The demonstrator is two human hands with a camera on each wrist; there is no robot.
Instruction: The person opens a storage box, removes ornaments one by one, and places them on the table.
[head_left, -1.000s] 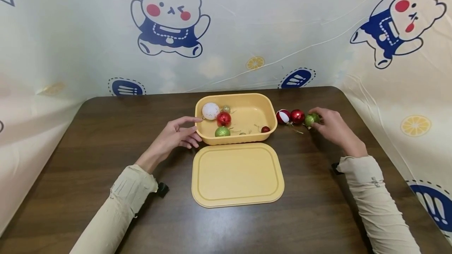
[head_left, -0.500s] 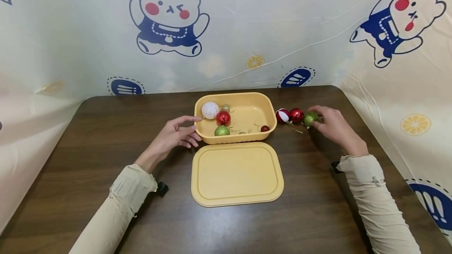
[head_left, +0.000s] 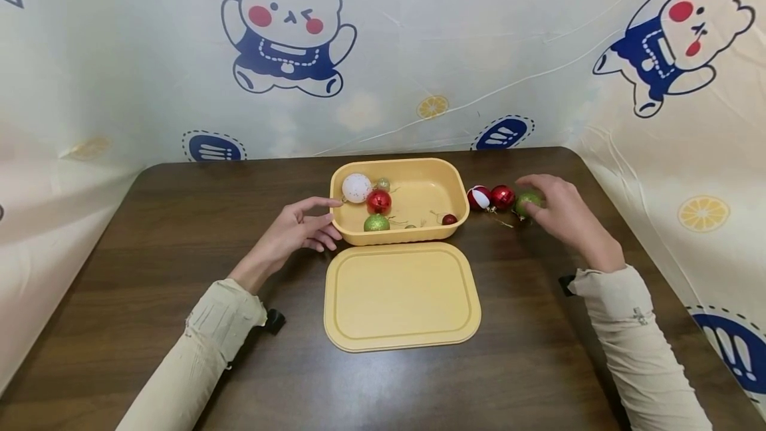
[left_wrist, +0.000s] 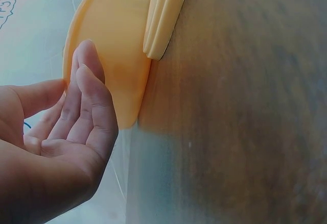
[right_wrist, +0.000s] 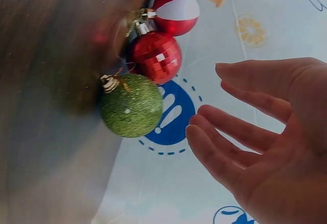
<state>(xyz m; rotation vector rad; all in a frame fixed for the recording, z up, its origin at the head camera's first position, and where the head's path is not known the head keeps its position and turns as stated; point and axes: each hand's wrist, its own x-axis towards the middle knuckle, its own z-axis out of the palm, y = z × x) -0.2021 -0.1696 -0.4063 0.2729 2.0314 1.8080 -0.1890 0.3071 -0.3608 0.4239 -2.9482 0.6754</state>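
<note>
- Our right hand (head_left: pixel 562 215) sits at the right of the head view, fingers spread and relaxed, arched over a green glitter bauble (head_left: pixel 528 203) on the dark wooden table (head_left: pixel 179 231).
- In the right wrist view the fingers (right_wrist: pixel 225 157) are straight and apart from the bauble (right_wrist: pixel 132 105), with a clear gap between them; we hold nothing there.
- Just left of the green one lies a red faceted bauble (head_left: pixel 501 197), and left of that a red-and-white bauble (head_left: pixel 479 197); the three lie in a row, close together, beside the right wall of the yellow tub (head_left: pixel 461 201).
- Our left hand (head_left: pixel 296 231) rests at the tub's left wall, centre-left of the frame, fingers loosely spread; the left wrist view shows the fingertips (left_wrist: pixel 87 63) right against the yellow side, gripping nothing.
- Inside the tub we see a white bauble (head_left: pixel 357 187), a red bauble (head_left: pixel 379 201), a green bauble (head_left: pixel 376 223), a small gold bauble (head_left: pixel 383 184) and a small dark red bauble (head_left: pixel 449 219).
- The yellow lid (head_left: pixel 402 296) lies flat on the table just in front of the tub, lower centre of the frame.
- A cartoon-printed sheet (head_left: pixel 419 52) fills the upper part of the view behind the table.
</note>
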